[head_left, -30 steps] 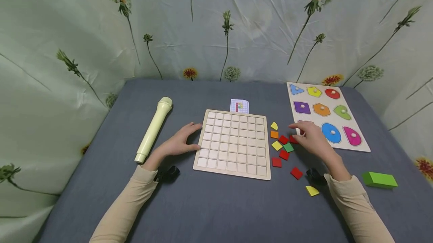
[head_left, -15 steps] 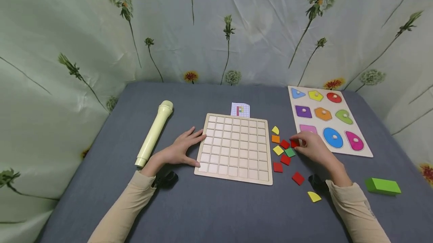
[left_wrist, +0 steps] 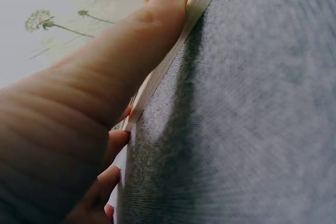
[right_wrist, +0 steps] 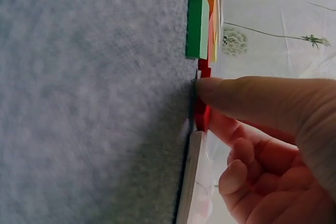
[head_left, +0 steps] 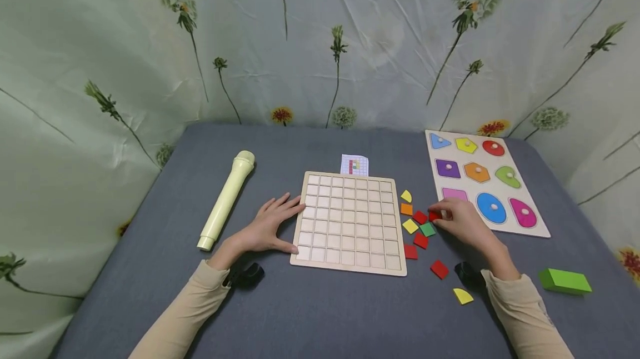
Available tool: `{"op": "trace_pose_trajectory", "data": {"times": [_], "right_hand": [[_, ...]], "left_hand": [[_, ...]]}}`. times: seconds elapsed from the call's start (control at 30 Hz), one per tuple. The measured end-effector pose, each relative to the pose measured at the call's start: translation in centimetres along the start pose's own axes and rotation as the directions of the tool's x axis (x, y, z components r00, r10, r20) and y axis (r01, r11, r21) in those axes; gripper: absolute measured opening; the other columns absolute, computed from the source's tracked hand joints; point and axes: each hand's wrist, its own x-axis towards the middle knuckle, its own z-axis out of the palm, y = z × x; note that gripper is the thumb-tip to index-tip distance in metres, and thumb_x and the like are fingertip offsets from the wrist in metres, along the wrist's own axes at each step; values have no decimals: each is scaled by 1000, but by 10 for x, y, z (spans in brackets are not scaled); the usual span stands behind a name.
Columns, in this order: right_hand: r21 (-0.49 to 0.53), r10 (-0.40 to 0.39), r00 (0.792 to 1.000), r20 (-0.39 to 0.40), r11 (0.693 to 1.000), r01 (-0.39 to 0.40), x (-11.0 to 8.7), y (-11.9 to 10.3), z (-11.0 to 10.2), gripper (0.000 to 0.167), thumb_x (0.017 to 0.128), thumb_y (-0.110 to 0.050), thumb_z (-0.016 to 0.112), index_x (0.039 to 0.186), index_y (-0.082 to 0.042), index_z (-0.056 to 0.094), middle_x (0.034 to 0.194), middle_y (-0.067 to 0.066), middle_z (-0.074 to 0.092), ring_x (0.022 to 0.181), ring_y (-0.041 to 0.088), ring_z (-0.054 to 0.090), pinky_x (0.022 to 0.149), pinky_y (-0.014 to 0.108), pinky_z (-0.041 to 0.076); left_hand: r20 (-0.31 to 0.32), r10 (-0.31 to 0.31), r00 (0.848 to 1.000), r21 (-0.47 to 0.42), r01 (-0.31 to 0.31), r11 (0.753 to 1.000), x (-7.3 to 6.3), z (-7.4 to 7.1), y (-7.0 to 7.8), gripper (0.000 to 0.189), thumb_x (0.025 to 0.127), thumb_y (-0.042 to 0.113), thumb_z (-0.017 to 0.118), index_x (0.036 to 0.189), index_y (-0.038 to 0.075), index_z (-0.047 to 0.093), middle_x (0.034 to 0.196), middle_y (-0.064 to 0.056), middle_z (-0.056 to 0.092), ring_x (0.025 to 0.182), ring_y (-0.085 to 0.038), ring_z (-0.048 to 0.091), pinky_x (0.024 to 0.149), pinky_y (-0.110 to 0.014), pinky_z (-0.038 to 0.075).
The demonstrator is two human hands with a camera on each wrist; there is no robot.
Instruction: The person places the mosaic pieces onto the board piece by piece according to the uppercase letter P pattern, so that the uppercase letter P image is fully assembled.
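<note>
A wooden grid board [head_left: 348, 269] lies flat mid-table, its squares bare. My left hand [head_left: 267, 225] rests at the board's left edge, fingers spread straight and thumb near the lower corner; the left wrist view shows the thumb [left_wrist: 152, 19] against the rim. My right hand [head_left: 462, 219] pinches a red square tile [head_left: 434, 216] between thumb and fingers, next to the knobbed shape puzzle. In the right wrist view this red tile [right_wrist: 201, 114] is partly hidden by the thumb. Close by lie a green tile [head_left: 427, 229], an orange tile [head_left: 407, 209] and several red and yellow ones.
A small printed pattern card [head_left: 354, 165] lies behind the board. The shape puzzle [head_left: 480, 192] stands back right, a green block [head_left: 565, 281] front right. A pale yellow tube [head_left: 227, 200] lies left. One yellow quarter-round tile [head_left: 463, 296] sits nearest the front.
My right hand has come down onto the red tile and now pinches it. My left hand has spread along the board's edge, and the board's near side has shifted slightly right, against a red tile.
</note>
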Motion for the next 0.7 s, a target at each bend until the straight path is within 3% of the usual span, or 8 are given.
{"op": "trace_pose_trajectory", "data": {"times": [0.17, 0.43, 0.7], "right_hand": [[-4, 2, 1000, -30, 1000, -3, -1, -3, -3, 30, 77, -4, 71, 105, 5, 68, 90, 16, 67, 73, 17, 50, 59, 20, 43], [-47, -51, 995, -81, 998, 47, 8, -17, -14, 31, 76, -4, 73, 105, 4, 69, 89, 16, 67, 70, 17, 48, 56, 20, 40], [-66, -89, 994, -65, 994, 84, 23, -36, -22, 29, 77, -3, 72, 104, 5, 69, 94, 19, 68, 76, 23, 55, 60, 23, 45]], "left_hand": [[-1, -3, 1000, -16, 3, 1000, 0, 1, -1, 97, 66, 40, 82, 146, 10, 35, 155, -13, 27, 146, -39, 14, 112, -59, 8], [12, -15, 1000, -14, 15, 1000, 2, 2, -4, 96, 68, 41, 81, 147, 12, 34, 156, -11, 25, 147, -36, 12, 113, -58, 7], [31, -25, 999, -22, 26, 999, 2, 0, -1, 96, 69, 40, 81, 147, 12, 32, 157, -11, 23, 147, -35, 10, 113, -57, 5]]}}
